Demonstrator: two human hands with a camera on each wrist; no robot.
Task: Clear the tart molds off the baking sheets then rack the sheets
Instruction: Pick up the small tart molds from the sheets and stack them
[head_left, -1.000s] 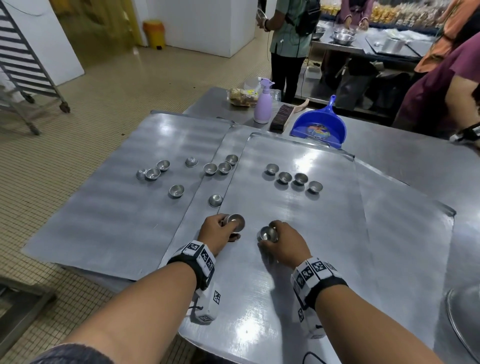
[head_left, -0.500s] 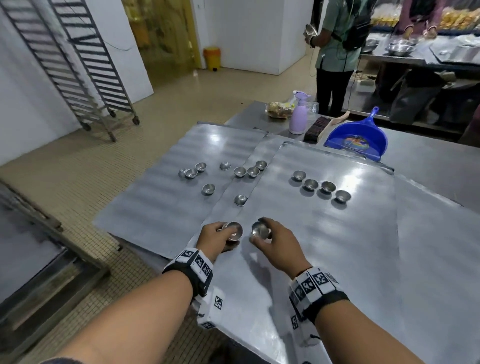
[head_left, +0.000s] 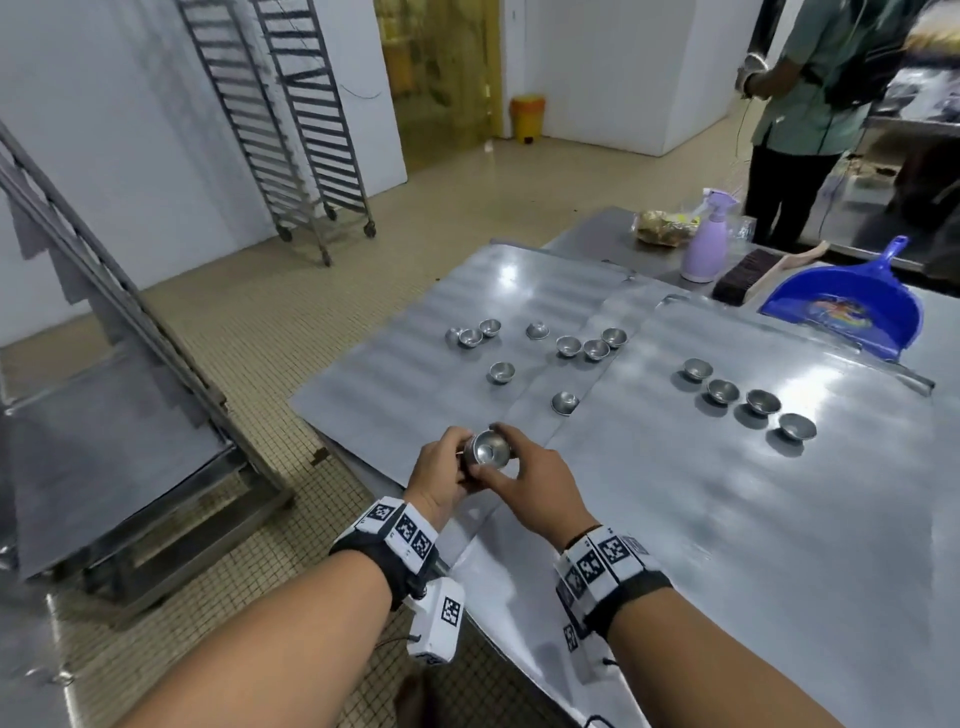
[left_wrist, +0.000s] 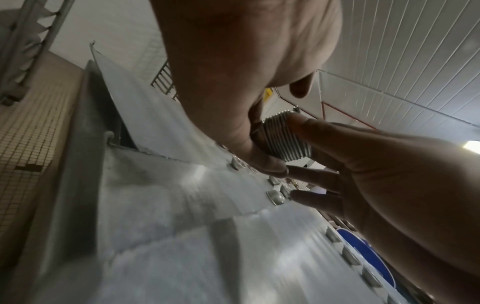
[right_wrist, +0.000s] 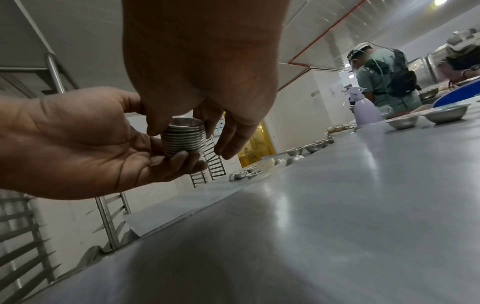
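Blue plastic dustpan (head_left: 844, 306) on steel table, far right edge. Wood-handled dark-bristle brush (head_left: 748, 270) just left of it, touching dustpan's rim. Lilac plastic spray bottle (head_left: 705, 244) upright, next to brush. Clear bag w/ brownish contents (head_left: 660, 227) behind bottle. Person in green shirt w/ black backpack (head_left: 815, 104) standing beyond table, back turned. Small yellow bin (head_left: 527, 118) on floor nr yellow doorway. Beige small-tile floor (head_left: 260, 322).

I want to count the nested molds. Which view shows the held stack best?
Right wrist: the stack of tart molds shows side-on, rims distinct, in the left hand. Left wrist shows it partly covered by fingers; head shows only the top mold.
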